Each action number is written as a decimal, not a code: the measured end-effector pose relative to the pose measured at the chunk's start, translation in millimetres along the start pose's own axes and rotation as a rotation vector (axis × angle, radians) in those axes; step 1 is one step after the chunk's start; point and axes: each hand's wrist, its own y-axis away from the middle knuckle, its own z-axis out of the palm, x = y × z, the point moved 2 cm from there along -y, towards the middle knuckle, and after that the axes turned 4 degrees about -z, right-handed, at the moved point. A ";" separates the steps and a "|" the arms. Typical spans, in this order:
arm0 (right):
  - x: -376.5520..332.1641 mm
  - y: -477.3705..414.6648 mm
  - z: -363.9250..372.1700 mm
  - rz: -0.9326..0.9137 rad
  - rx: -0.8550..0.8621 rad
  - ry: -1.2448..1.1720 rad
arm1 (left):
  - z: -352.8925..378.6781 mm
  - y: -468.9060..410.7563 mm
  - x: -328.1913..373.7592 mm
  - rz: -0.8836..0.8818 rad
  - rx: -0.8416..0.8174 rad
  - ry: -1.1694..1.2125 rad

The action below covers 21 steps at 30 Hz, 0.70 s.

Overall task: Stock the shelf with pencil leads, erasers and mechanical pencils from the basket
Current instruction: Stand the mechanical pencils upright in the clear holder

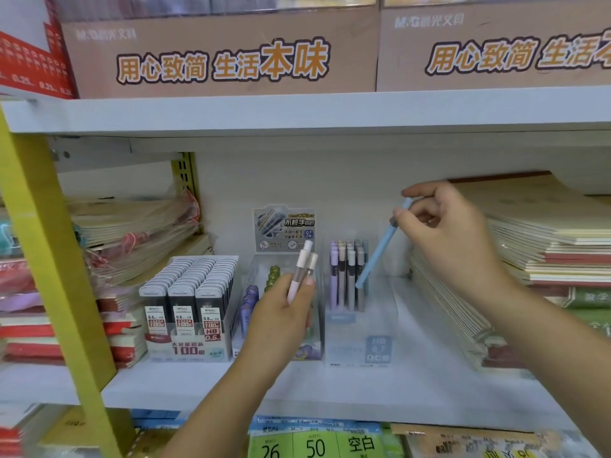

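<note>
Black-and-grey at far left: reading "0.5", "HB", "100" off lead cases [185,292] racked in a display box. Gripping two pale pencils [302,269] in left hand [281,315], fingers wrapped round them, caps up, just in front of clear middle bin [261,269]. Reading what looks like "07 2B" on its header card [284,228]; rest too blurred. Pinching blue pencil [377,256] near its cap with right hand [453,236]. Tilting long axis, cap end up-right at the fingers, tip down-left just beside standing pencils [344,276] in pencil tray [360,332]; contact unclear. Judging right hand nearer tray, probably needing only straightening and lowering. Reading "HB 0.7" on tray front, "M&G" on cardboard boxes [218,57] above, "26", "50", "空白" on tags [314,444] below. Not seeing basket.
</note>
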 end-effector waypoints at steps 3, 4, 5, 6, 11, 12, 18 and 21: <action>11.6 -1.4 10.2 -0.079 -0.091 0.244 | 3.1 -0.8 -5.9 -0.033 -0.029 0.044; 16.0 -0.3 14.1 -0.099 -0.128 0.289 | 3.6 -1.2 -7.5 -0.048 -0.037 0.069; 20.0 0.9 17.8 -0.118 -0.157 0.318 | 3.7 -1.4 -8.0 -0.066 -0.047 0.094; 23.7 1.6 20.9 -0.135 -0.178 0.337 | 3.5 -2.5 -9.6 -0.076 -0.058 0.102; 37.5 3.0 31.5 -0.168 -0.274 0.413 | 3.7 -4.2 -12.0 -0.091 -0.099 0.109; 39.1 3.0 32.4 -0.168 -0.290 0.414 | 3.8 -4.5 -12.4 -0.088 -0.102 0.109; 41.6 -0.6 31.7 -0.139 -0.336 0.335 | 3.8 -5.4 -15.1 -0.083 -0.104 0.100; 45.7 -2.7 34.6 -0.121 -0.392 0.365 | 3.2 -5.1 -14.8 -0.080 -0.107 0.091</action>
